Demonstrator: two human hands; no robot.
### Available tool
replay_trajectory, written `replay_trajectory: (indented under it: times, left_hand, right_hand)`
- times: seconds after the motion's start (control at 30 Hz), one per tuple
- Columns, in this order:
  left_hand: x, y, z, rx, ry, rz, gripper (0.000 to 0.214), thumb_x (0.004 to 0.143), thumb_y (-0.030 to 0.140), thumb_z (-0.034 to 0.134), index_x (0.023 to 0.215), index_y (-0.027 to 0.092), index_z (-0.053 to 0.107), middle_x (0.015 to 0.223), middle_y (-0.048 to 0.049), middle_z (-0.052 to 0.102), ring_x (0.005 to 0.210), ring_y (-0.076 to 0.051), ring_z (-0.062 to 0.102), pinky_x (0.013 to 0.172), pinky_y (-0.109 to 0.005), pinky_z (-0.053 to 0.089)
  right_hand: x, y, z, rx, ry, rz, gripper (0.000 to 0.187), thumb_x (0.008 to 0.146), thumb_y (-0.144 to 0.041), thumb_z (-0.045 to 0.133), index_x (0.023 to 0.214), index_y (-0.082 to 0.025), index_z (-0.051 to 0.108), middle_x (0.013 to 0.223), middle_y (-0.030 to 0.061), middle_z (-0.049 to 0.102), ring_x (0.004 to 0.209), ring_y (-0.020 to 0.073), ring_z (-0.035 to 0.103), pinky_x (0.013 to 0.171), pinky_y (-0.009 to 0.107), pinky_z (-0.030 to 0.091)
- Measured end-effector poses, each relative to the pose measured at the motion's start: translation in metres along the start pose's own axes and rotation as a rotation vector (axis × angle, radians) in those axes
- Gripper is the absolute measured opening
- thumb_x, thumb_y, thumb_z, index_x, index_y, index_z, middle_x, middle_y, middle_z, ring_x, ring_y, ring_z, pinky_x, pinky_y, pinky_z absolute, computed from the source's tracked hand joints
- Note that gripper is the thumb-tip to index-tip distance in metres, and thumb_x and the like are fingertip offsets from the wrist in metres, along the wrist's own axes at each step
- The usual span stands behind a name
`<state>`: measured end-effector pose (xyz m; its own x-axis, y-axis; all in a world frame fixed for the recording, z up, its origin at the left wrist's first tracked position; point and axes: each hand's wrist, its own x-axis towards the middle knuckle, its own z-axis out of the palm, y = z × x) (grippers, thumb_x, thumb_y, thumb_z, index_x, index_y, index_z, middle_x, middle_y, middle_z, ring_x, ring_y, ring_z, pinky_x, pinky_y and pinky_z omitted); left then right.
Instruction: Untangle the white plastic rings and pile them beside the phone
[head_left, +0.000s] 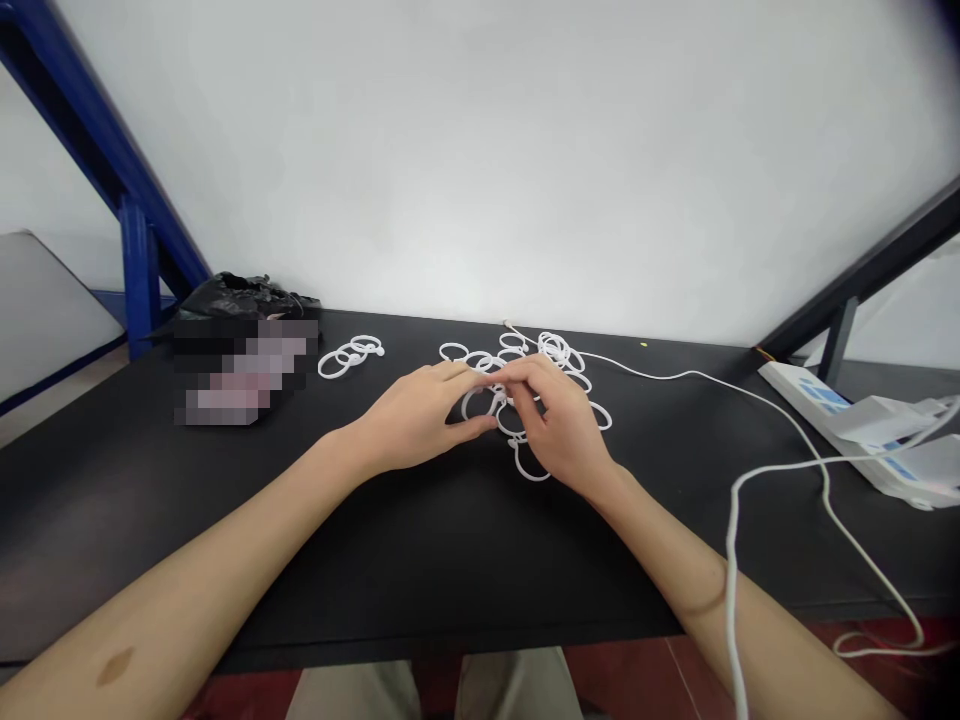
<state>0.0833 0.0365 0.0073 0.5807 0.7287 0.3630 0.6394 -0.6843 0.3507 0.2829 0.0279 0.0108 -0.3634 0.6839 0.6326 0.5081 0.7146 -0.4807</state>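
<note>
Several white plastic rings (559, 352) lie in a loose pile on the black table (420, 540), just beyond my hands. My left hand (420, 415) and my right hand (559, 425) meet over the near side of the pile, fingers pinched together on one white ring (484, 400) between them. Another ring (531, 470) sticks out under my right hand. A small separate cluster of linked white rings (349, 356) rests to the left of the pile, apart from both hands.
A black plastic bag (240, 295) and a blurred object (244, 370) sit at the back left. A white cable (780, 470) runs across the right side to a white power strip (862, 425). Blue metal frame (135, 230) stands at left, white wall behind.
</note>
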Motion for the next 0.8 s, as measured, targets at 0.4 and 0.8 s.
replay_trajectory:
  times: [0.4,0.8]
  left_hand:
    - [0.0003,-0.0025,0.0025,0.063,0.063,0.017,0.038,0.092,0.050,0.055,0.116,0.022,0.061,0.109,-0.0056,0.065,0.095,-0.022,0.061,0.081,-0.036,0.048]
    - [0.0009,0.0027,0.0007,0.046,0.091,-0.009,0.034,0.092,0.044,0.055,0.118,0.022,0.060,0.108,-0.0059,0.065,0.096,-0.022,0.062,0.083,-0.036,0.050]
  right_hand:
    - [-0.0025,0.0021,0.0010,0.028,-0.090,0.102,0.018,0.089,-0.015,0.055,0.104,-0.020,0.062,0.091,0.0017,0.069,0.079,0.0133,0.063,0.073,0.028,0.052]
    - [-0.0013,-0.0006,0.0010,0.075,-0.038,0.109,0.009,0.088,-0.017,0.056,0.092,-0.021,0.063,0.081,-0.0005,0.068,0.071,0.0122,0.064,0.067,0.026,0.053]
